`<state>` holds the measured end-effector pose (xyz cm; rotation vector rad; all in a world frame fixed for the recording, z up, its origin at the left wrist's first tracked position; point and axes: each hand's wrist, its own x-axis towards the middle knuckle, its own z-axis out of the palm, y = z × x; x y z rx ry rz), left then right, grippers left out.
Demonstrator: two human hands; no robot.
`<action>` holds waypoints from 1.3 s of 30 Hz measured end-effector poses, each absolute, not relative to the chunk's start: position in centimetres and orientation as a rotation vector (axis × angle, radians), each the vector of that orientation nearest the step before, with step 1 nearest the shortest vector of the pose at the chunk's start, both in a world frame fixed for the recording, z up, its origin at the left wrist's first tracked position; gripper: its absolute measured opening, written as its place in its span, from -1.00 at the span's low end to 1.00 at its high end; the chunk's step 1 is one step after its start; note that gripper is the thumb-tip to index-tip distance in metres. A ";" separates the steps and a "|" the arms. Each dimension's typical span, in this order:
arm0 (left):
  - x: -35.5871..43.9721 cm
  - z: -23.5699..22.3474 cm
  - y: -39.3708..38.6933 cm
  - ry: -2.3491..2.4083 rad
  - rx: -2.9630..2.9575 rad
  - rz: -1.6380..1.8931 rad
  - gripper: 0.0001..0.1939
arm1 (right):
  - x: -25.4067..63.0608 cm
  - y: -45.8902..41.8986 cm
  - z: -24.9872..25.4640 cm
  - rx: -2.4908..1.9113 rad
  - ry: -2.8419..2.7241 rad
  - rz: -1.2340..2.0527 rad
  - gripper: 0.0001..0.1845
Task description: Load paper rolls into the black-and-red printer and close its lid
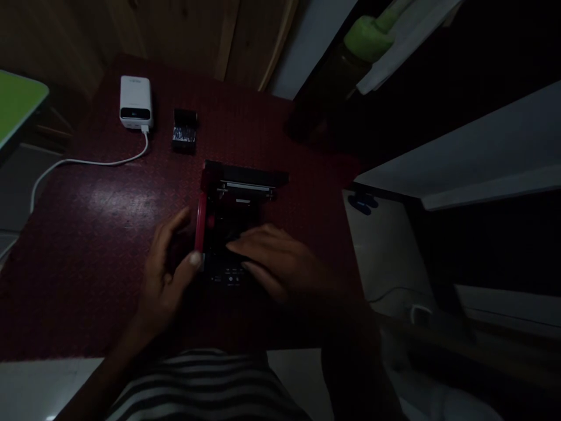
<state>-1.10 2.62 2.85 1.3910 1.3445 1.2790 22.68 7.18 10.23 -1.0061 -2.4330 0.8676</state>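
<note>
The red table (109,234) spreads under and around the device (200,225), by which all places are given here. Well off to its left, the corner of a green table (20,102) is seen. Beyond it to the right, a bottle (368,40) with a green top is half lost in shadow.

The device is set on the red table in front of the person, presumably so that both hands can reach it squarely. Its lid (245,174) is raised at the far side, by which the dark inside is exposed; a metal bar (248,187) is seen below the lid's edge. Its marked panel (224,275) is turned towards the person.

The right hand (284,257) is reached in over the opening from the right, its upper fingers pressed together and pointed inwards; whether anything is pinched cannot be told in the gloom. By the left hand (160,269), the near left corner is touched with the thumb, while the fingers are curved and spread from it beside the left wall, probably so that the body is steadied.

Beyond the device to the left, a power bank (135,96) is placed, with a white cable (100,163) plugged in. Nearer, between the two, a small black box (184,131) is set down.
</note>
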 end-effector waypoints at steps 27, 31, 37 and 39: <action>0.8 5.0 3.5 1.392 0.927 1.151 -0.34 | 20.4 0.8 6.1 -1.288 -2.184 0.092 -0.73; 0.8 5.0 3.6 1.404 0.932 1.140 -0.34 | 20.4 0.7 6.2 -1.332 -2.182 0.171 -0.69; 0.5 4.3 3.2 1.376 0.907 1.168 -0.37 | 20.6 0.5 5.8 -1.311 -2.164 0.186 -0.63; 0.2 4.1 2.6 1.371 0.910 1.179 -0.40 | 21.0 0.3 5.6 -1.330 -2.110 0.175 -0.54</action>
